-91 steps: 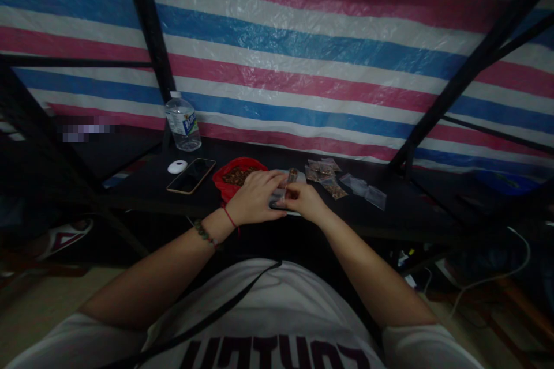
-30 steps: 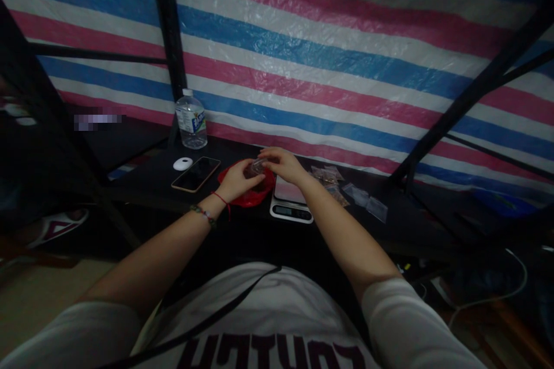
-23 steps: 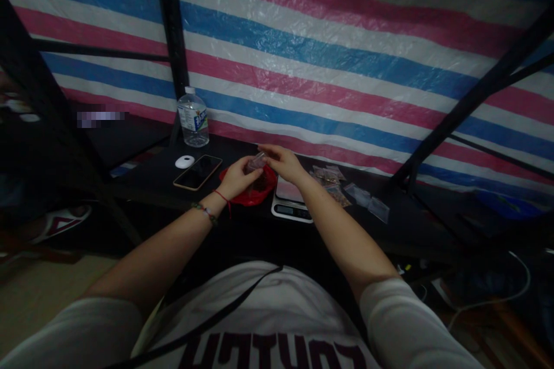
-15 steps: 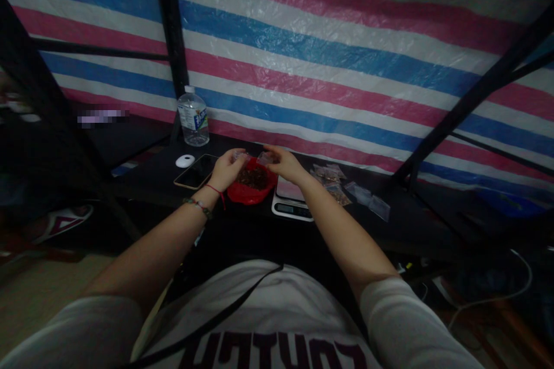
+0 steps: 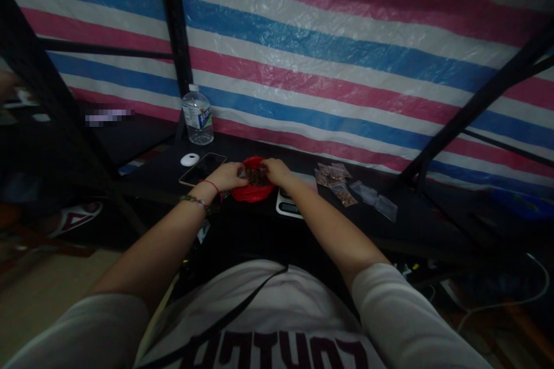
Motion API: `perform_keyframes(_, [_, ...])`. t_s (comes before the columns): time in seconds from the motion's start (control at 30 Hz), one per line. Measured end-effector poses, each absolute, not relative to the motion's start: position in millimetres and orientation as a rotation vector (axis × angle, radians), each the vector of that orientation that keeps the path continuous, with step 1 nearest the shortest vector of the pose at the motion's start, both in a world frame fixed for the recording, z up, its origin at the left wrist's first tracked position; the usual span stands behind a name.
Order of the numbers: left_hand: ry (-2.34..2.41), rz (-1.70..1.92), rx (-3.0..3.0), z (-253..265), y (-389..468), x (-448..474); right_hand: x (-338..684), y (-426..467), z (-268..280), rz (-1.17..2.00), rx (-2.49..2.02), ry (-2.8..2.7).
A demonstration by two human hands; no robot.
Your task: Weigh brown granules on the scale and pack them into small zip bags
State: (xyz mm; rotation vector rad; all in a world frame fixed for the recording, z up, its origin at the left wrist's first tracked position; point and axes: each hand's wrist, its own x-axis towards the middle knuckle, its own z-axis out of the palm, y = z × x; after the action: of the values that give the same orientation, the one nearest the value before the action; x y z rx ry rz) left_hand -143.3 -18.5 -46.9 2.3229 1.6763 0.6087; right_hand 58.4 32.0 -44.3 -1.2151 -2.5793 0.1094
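Observation:
A red plastic bag, spread open, holds a heap of small brown pieces. My left hand is at the bag's left side, closed on a small clear plastic bag, of which only a bit shows. From the right, my right hand dips its curled fingers into the brown pieces; whatever is between them is hidden. Under my right forearm sits a white digital scale, partly covered. Right of it lie several small clear bags filled with brown pieces and some flat, clear zip bags.
A phone and a white oval object lie left of the red bag. Behind them stands a clear plastic bottle. Black metal posts frame the black tabletop, with a striped plastic sheet behind it.
Both hands have lowered from above the red bag to its contents. My right fingers now reach into the brown pieces. The view has shifted slightly.

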Motion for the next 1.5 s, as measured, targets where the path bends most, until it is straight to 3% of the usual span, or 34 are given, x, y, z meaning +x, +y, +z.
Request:
perform_keyframes(0.5, [1.672, 0.808, 2.225, -70, -3, -145, 33, 35, -53, 0.423, -0.993, -2.671])
perform_keyframes(0.87, [1.537, 1.205, 1.984, -50, -13, -143, 37, 39, -66, 1.030, -0.971, -2.051])
perform_keyframes(1.03, [1.549, 1.211, 1.997, -47, -11, -152, 46, 38, -63, 0.938, -1.032, -2.023])
perform_keyframes(1.3, [1.589, 0.567, 2.256, -49, -12, -155, 53, 20, -43, 0.396, -1.164, -2.550])
perform_keyframes(1.5, [1.590, 0.678, 2.226, -58, -10, -145, 39, 21, -48, 0.445, -1.177, -2.619])
